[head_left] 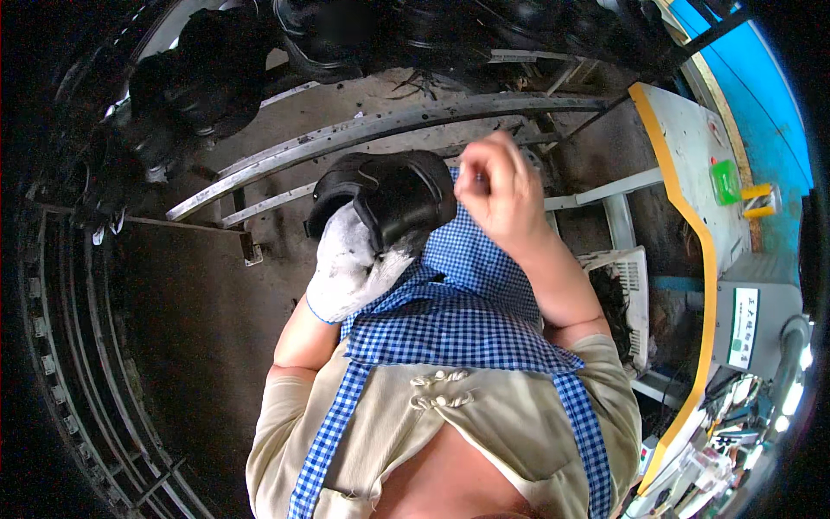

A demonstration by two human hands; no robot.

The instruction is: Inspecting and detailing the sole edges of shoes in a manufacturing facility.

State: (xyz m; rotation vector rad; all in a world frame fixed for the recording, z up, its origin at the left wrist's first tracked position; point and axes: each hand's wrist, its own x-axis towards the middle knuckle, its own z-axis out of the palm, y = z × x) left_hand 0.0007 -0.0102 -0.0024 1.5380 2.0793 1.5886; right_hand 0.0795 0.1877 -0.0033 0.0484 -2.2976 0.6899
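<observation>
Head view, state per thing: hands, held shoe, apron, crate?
Left hand: gloved, holding black shoe, fingers hidden
Right hand: bare, fingers curled, blurred; grip unclear
Black shoe: held up, left hand at its opening
Checked apron: worn, rumpled
White crate: open-topped, dark material inside

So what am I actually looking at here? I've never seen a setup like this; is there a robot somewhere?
No robot: these are a person's own hands, seen from a wide fisheye camera worn on the head and looking down, so straight edges look bent. The left hand, in a white glove, holds a black shoe and seems to reach into its opening. The right hand is bare and raised beside the shoe, its fingers bent; blur hides whether it holds anything small. Below them is a blue checked apron. To the right, a pale worktable with a yellow edge carries a small green item and a yellow one. Ahead runs a metal rail.
</observation>
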